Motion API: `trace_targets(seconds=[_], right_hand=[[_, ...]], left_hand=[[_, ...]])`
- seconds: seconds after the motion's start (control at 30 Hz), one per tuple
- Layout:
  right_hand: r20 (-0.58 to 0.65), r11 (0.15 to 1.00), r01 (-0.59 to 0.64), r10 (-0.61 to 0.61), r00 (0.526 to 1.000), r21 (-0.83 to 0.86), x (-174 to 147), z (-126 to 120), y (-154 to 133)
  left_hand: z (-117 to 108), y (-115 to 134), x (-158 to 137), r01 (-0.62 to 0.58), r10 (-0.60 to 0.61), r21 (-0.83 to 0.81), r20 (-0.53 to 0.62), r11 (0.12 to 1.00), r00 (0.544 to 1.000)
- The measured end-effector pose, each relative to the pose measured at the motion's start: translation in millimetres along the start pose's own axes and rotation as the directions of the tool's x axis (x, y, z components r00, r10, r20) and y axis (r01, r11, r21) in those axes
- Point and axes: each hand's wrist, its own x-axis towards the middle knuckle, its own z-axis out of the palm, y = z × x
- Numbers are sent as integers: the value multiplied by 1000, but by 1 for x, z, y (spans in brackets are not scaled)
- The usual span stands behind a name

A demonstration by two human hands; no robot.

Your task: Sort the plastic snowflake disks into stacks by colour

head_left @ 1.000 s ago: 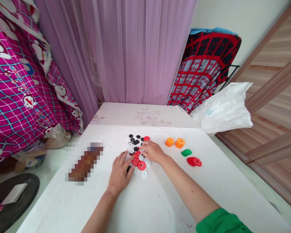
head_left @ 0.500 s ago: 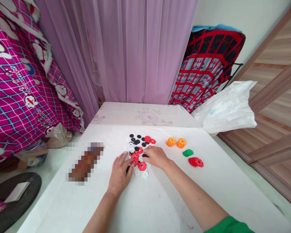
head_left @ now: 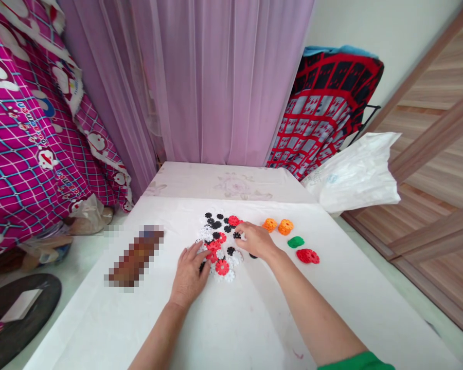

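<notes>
A loose pile of small notched plastic discs, shaped like flowers, lies mid-table in red, white and black. My left hand (head_left: 191,272) rests on the near left edge of the pile, its fingers spread beside a red disc (head_left: 222,267). My right hand (head_left: 256,240) is at the pile's right side, with thumb and fingers pinched on a black disc (head_left: 237,235). Another black disc (head_left: 253,256) is partly covered beneath that hand. White discs (head_left: 229,276) lie at the near edge, and more black discs (head_left: 208,215) at the far edge.
To the right stand orange disc stacks (head_left: 286,226), green discs (head_left: 296,242) and a red disc group (head_left: 307,256). A blurred brown item (head_left: 137,257) lies at left on the white table (head_left: 224,329). A white plastic bag (head_left: 355,174) is by the right edge.
My right hand has moved slightly up and right, away from the pile's middle, with a black disc at its fingertips. My left hand has barely moved. The view has shifted a little.
</notes>
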Motion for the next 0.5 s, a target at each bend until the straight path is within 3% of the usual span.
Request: trace_targets(seconds=[0.1, 0.2, 0.5], right_hand=[[-28, 995, -100, 100, 995, 11, -16, -15, 26], [11, 989, -144, 145, 989, -33, -35, -15, 40], [54, 993, -96, 100, 994, -67, -48, 13, 34]], left_hand=[[0, 0, 0, 5, -5, -10, 3, 1000, 1000], [0, -1, 1, 6, -6, -18, 9, 1000, 1000], [0, -3, 0, -4, 4, -13, -11, 1000, 1000]])
